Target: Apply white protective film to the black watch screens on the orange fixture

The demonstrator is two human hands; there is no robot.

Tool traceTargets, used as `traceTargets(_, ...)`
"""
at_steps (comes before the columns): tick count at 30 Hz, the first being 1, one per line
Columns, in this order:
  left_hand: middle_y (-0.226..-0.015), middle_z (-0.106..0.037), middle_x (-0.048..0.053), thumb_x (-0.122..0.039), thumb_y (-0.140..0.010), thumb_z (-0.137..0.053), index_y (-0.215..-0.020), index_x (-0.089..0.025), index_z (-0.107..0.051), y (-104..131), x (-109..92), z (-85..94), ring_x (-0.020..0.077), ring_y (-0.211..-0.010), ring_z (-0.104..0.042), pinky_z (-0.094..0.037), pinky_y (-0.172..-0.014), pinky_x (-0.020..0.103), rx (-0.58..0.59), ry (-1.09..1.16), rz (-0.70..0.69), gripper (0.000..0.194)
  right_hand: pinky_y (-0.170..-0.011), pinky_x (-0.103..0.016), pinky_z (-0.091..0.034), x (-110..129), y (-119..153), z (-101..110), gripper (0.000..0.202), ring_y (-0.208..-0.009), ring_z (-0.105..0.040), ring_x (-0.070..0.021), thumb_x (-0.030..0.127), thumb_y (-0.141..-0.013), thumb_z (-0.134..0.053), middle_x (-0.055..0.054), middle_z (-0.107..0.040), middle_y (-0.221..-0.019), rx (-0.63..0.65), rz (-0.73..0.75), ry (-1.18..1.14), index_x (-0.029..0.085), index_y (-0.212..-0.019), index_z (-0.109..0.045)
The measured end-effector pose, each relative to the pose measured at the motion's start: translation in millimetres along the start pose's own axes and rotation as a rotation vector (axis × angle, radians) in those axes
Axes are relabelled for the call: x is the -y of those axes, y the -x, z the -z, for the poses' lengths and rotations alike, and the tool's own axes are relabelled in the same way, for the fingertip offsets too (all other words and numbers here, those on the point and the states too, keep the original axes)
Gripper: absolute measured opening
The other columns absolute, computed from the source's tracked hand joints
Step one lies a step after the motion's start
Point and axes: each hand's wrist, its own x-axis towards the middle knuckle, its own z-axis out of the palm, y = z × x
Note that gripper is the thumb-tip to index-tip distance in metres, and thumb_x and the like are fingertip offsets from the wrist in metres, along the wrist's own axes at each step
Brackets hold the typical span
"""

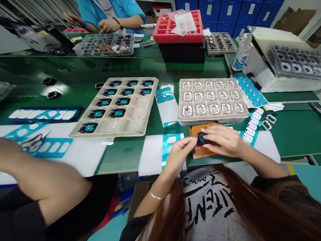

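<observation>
Over an orange block (204, 152) at the table's front edge, my right hand (223, 139) grips a small black part (202, 138) between thumb and fingers. My left hand (182, 149) has its thumb and index finger pinched together at the part's left side; whether they grip its edge or something thin is too small to tell. Just behind the block lies a beige tray (213, 117) of white frames. Left of it, another beige tray (147, 110) holds black parts with blue faces, and some of its compartments are bare. A sheet with blue stickers (165, 95) lies between the trays.
A co-worker's arm (50, 180) rests at the left. Across the table a person's hands (107, 25) are above a clear parts tray (107, 45). A red tray (178, 37) on a black box, a spray bottle (241, 57) and a white foam box (271, 80) stand at the back.
</observation>
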Motion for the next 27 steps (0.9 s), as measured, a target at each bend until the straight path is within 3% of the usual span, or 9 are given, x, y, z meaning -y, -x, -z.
traceTargets(3,-0.096,-0.076,0.007,-0.044,-0.073,-0.079,-0.091,-0.021,-0.077,3,-1,21.8,0.0202,-0.088,-0.065,-0.051,-0.081,0.032,-0.156,-0.186,-0.14,0.029,-0.087,-0.04,-0.061,-15,6,7,0.024,-0.102,-0.071,-0.0224,0.029,-0.092,-0.064,-0.012,-0.075,-0.112,0.154,-0.093,-0.055,0.019,-0.114,-0.066)
traceTargets(7,-0.094,-0.075,0.006,-0.044,-0.079,-0.072,-0.088,-0.02,-0.074,6,3,46.7,0.0201,-0.091,-0.066,-0.051,-0.081,0.032,-0.374,-0.258,-0.19,0.025,-0.085,-0.038,-0.059,-26,6,15,0.03,-0.102,-0.069,-0.0231,0.033,-0.091,-0.065,-0.012,-0.073,-0.11,0.323,-0.226,-0.116,0.017,-0.117,-0.064)
traceTargets(12,-0.097,-0.074,0.007,-0.043,-0.081,-0.07,-0.103,-0.019,-0.069,8,14,54.3,0.021,-0.094,-0.068,-0.052,-0.081,0.033,-0.338,-0.308,-0.161,0.032,-0.085,-0.037,-0.056,-24,1,12,0.031,-0.102,-0.065,-0.0234,0.031,-0.087,-0.069,-0.011,-0.068,-0.105,0.412,-0.316,-0.097,0.019,-0.116,-0.066)
traceTargets(16,-0.096,-0.073,0.006,-0.039,-0.085,-0.067,-0.116,-0.019,-0.06,8,17,53.7,0.0193,-0.091,-0.068,-0.051,-0.078,0.032,-0.361,-0.356,-0.22,0.038,-0.085,-0.038,-0.056,-23,-2,10,0.032,-0.099,-0.064,-0.0242,0.032,-0.085,-0.071,-0.011,-0.067,-0.103,0.462,-0.347,-0.06,0.02,-0.114,-0.067)
traceTargets(20,-0.096,-0.073,0.006,-0.037,-0.086,-0.066,-0.119,-0.02,-0.058,7,17,54.6,0.0188,-0.09,-0.068,-0.051,-0.076,0.031,-0.356,-0.391,-0.251,0.038,-0.087,-0.04,-0.056,-23,1,8,0.032,-0.099,-0.065,-0.0243,0.034,-0.086,-0.072,-0.011,-0.067,-0.106,0.445,-0.352,-0.004,0.021,-0.115,-0.068)
traceTargets(27,-0.095,-0.074,0.006,-0.035,-0.087,-0.065,-0.119,-0.02,-0.056,5,19,54.8,0.0183,-0.09,-0.068,-0.05,-0.074,0.031,-0.326,-0.371,-0.265,0.037,-0.099,-0.05,-0.054,-20,14,3,0.037,-0.12,-0.061,-0.03,0.037,-0.088,-0.071,-0.016,-0.064,-0.127,0.382,-0.363,0.035,0.021,-0.121,-0.067)
